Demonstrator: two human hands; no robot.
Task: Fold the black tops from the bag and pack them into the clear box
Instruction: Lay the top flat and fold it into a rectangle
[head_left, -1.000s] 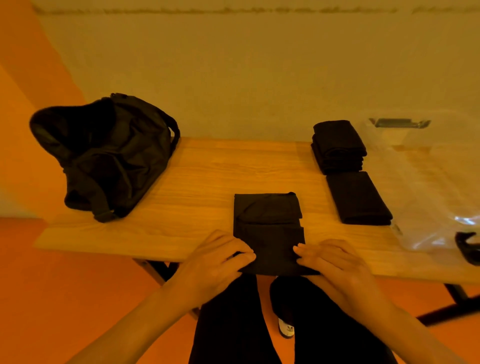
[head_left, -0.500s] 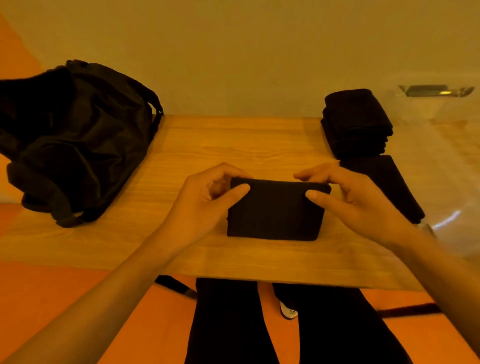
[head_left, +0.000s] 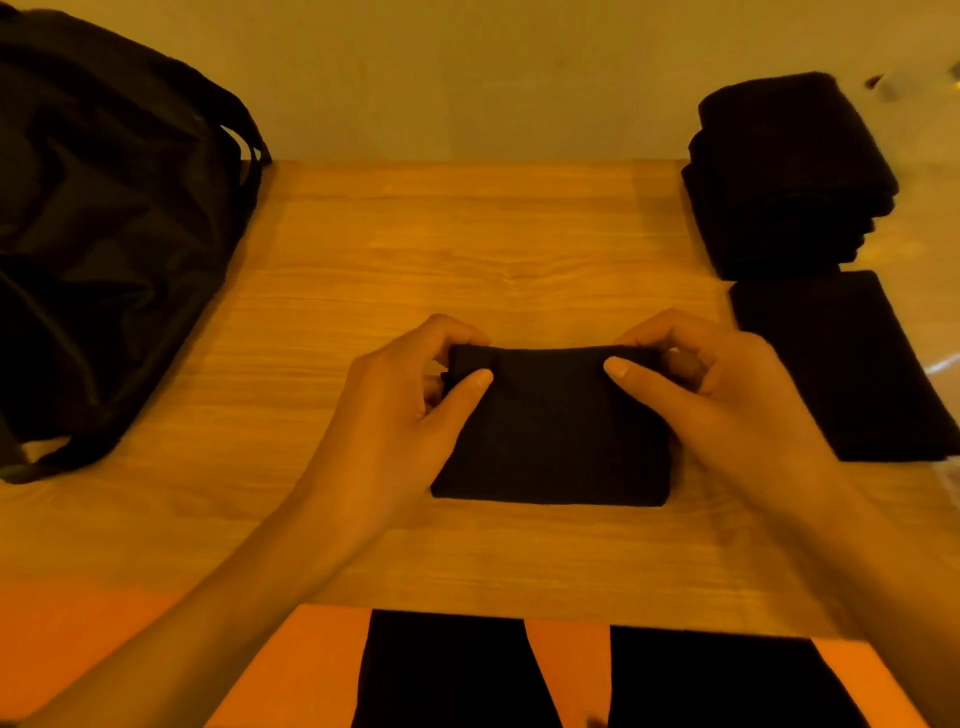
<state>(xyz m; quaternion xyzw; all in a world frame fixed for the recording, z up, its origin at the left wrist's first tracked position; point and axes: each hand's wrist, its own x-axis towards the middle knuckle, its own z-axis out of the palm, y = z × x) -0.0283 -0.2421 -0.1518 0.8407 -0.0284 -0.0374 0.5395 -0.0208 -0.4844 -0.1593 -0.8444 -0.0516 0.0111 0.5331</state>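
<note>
A black top (head_left: 550, 431), folded into a small rectangle, lies on the wooden table (head_left: 415, 249) in front of me. My left hand (head_left: 400, 415) pinches its far left corner, thumb on top and fingers curled behind. My right hand (head_left: 727, 410) pinches the far right corner the same way. The black bag (head_left: 104, 223) sits at the table's left end. Only a faint edge of the clear box (head_left: 930, 104) shows at the far right.
A stack of folded black tops (head_left: 784, 176) stands at the back right, and a single folded one (head_left: 852, 364) lies just in front of it. My legs in black trousers (head_left: 441, 675) show below the table's near edge, over an orange floor.
I folded the near half of the top over onto the far half, and both hands moved from its near edge to its far edge. My view dropped and moved closer.
</note>
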